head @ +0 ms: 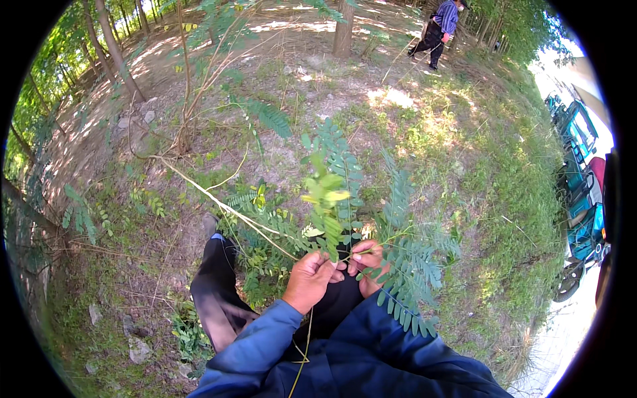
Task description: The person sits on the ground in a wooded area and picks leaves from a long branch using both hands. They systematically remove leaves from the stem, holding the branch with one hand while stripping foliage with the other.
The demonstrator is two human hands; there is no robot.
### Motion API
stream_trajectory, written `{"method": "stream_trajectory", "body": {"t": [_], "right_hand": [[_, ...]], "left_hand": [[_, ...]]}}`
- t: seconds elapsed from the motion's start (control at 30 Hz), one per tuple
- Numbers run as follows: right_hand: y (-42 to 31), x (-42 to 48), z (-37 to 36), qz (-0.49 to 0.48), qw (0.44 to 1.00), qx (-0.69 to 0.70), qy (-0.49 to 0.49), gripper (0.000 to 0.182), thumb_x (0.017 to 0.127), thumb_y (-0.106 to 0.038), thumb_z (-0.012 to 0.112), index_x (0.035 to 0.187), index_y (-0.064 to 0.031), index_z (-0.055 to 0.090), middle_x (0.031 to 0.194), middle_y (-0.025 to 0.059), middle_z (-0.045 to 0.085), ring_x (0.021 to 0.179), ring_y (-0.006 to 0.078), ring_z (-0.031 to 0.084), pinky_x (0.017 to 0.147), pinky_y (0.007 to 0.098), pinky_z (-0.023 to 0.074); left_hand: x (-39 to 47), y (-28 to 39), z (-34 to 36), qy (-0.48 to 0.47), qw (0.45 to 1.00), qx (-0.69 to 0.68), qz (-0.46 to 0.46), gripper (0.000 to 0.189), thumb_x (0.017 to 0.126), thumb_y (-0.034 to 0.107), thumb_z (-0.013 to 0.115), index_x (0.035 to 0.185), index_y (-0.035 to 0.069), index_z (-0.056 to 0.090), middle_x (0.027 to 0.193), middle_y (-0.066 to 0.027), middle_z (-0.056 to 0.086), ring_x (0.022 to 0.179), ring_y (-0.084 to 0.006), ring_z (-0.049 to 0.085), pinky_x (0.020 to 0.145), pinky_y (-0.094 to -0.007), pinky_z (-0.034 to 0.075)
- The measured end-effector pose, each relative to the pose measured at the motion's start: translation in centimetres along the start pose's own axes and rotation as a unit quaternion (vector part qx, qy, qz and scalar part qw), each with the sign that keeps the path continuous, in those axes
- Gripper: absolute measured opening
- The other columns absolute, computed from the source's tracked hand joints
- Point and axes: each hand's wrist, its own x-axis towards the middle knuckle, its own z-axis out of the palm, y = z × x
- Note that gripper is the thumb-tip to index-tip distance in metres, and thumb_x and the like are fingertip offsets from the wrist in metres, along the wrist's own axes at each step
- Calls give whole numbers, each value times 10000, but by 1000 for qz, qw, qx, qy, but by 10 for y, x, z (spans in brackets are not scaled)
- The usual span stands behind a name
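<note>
My left hand [311, 278] and my right hand [367, 263] are close together above my lap. The fingertips of the left pinch a thin green stem, with a blurred leaf spray [326, 209] rising over them. In the fingers of the right are the stems of a leafy branch [413, 263] with small oval paired leaflets, which spreads to the right over my sleeve. A long pale bare stem [224, 205] runs from the upper left down to my left hand. Below that hand a thin yellowish stem [307, 343] hangs over my dark clothing.
Cut leafy sprigs [189, 331] lie by my bent leg, and stones [139, 349] are at the lower left. A shrub with bare stems [185, 134] and a tree trunk [343, 30] stand ahead. Another person [438, 32] is at the upper right. A teal vehicle [587, 214] stands at the right.
</note>
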Motion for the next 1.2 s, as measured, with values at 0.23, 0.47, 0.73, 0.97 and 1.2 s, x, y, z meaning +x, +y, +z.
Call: {"method": "stream_trajectory", "body": {"t": [0.23, 0.47, 0.73, 0.97, 1.2], "right_hand": [[0, -2, 1, -8, 999, -35, -15, 164, 711, -55, 584, 843, 30, 537, 635, 88, 554, 492, 144, 521, 447, 242, 411], [14, -1, -10, -30, 998, -45, -34, 178, 664, -83, 632, 807, 15, 592, 684, 81, 587, 509, 160, 542, 451, 251, 404], [2, 1, -7, 17, 992, -62, -108, 141, 711, -82, 636, 803, 8, 578, 700, 73, 565, 564, 140, 545, 502, 247, 425], [15, 1, -5, 20, 973, -127, -190, 123, 728, -66, 627, 806, 15, 578, 714, 84, 564, 593, 144, 554, 523, 250, 437], [19, 4, -1, 2, 963, -152, -221, 105, 745, -49, 618, 810, 23, 577, 727, 95, 563, 621, 149, 563, 544, 253, 450]], "left_hand": [[-4, 1, -16, -63, 993, -77, -57, 112, 913, 86, 479, 991, 19, 525, 966, -122, 620, 825, -194, 621, 750, -322, 508], [-8, 13, -27, -184, 981, 51, -13, 204, 914, 35, 448, 1093, -2, 538, 1044, -96, 588, 966, -181, 572, 863, -329, 469], [-19, 1, -30, -106, 981, -139, -86, 168, 916, 55, 450, 1052, 1, 534, 1070, -145, 574, 1002, -220, 570, 877, -370, 474], [-11, -2, -18, 53, 994, -65, -73, 59, 900, 60, 469, 916, 9, 494, 758, -133, 607, 599, -183, 594, 574, -302, 516], [-3, -6, -14, 106, 992, 3, -67, 79, 886, 8, 417, 931, -35, 466, 661, -131, 568, 464, -158, 522, 465, -270, 468]]}}
